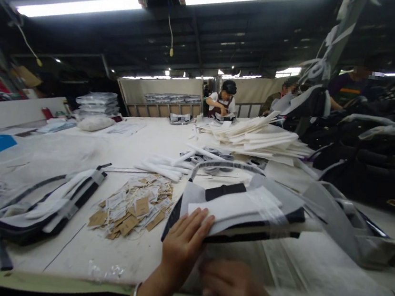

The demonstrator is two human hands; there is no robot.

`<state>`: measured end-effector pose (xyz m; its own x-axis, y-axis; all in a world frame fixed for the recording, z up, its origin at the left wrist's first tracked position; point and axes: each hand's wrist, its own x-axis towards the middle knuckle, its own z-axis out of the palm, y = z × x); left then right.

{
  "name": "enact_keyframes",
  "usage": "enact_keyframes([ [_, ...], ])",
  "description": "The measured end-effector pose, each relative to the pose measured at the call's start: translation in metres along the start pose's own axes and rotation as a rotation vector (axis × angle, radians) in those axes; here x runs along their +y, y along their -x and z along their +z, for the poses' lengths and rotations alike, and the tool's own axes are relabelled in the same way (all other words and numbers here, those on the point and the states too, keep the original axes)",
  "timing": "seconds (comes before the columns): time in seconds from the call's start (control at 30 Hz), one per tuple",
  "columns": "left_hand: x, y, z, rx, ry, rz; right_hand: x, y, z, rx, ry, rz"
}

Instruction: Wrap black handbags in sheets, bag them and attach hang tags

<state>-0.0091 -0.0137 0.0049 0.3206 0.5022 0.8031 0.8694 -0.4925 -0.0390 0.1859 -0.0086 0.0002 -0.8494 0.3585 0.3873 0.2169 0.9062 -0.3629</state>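
A black and grey bag (228, 190) with a looped handle lies before me, a folded white padding sheet (237, 205) and clear plastic film on top. My left hand (189, 233) grips its left near edge, fingers together over the padding; the thumb is hidden. Low and just right of it, my right hand (234, 284) is smeared by motion near the bag's front edge. Whether it holds anything is unclear. Left of the bag lies a heap of brown and white hang tags (134, 207) with strings. A similar bag (50, 202) with white padding lies farther left.
White rolls (166, 166) and a large stack of white sheets (256, 138) lie beyond. At right are a grey bag piece (357, 225) and piled black bags (377, 175). A co-worker (222, 103) works at the table's far end. Clear plastic covers the left side.
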Motion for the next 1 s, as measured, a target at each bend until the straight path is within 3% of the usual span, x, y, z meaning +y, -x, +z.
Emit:
enact_keyframes([
  [0.07,0.011,0.008,0.005,-0.003,0.003,0.015,-0.022,0.010,-0.022,0.000,0.008,-0.158],
  [0.17,0.024,0.020,0.016,0.016,0.000,0.030,-0.021,0.007,-0.056,0.222,0.046,-0.097],
  [0.27,0.032,0.027,0.022,0.039,-0.017,0.046,0.023,-0.017,-0.079,0.379,0.049,0.166],
  [0.3,0.033,0.027,0.023,0.039,-0.026,0.048,0.043,-0.029,-0.082,0.351,0.064,0.277],
  [0.33,0.034,0.027,0.024,0.038,-0.035,0.046,0.064,-0.042,-0.084,0.240,0.084,0.410],
  [0.37,0.034,0.027,0.024,0.039,-0.044,0.038,0.084,-0.056,-0.083,0.097,0.110,0.540],
  [0.43,0.035,0.026,0.024,0.056,-0.059,0.032,0.120,-0.083,-0.076,-0.051,0.125,0.610],
  [0.6,0.037,0.026,0.023,0.067,-0.089,0.036,0.168,-0.139,-0.035,-0.239,0.181,0.828],
  [0.77,0.035,0.025,0.022,0.073,-0.097,0.054,0.184,-0.159,-0.012,-0.269,0.025,0.996],
  [1.0,0.039,0.024,0.021,0.084,-0.095,0.018,0.184,-0.148,-0.020,-0.111,-0.517,1.152],
])
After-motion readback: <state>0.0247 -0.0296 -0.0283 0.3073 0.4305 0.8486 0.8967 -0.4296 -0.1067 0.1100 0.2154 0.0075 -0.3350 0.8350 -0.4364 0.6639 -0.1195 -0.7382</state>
